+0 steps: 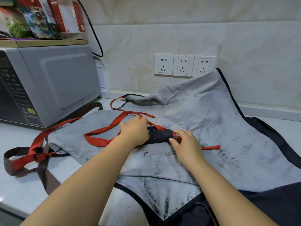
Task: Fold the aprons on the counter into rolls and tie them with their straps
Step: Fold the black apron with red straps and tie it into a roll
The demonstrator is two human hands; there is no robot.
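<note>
1. One dark rolled apron lies on grey aprons spread over the tabletop.
2. My left hand curls round its left end. My right hand pinches its right end.
3. Red straps trail left.
4. Three wall sockets and one microwave are in view. I cannot read the panel text.

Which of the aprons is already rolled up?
The dark roll with red straps, between left hand and right hand; the grey aprons beneath lie spread flat.
</note>
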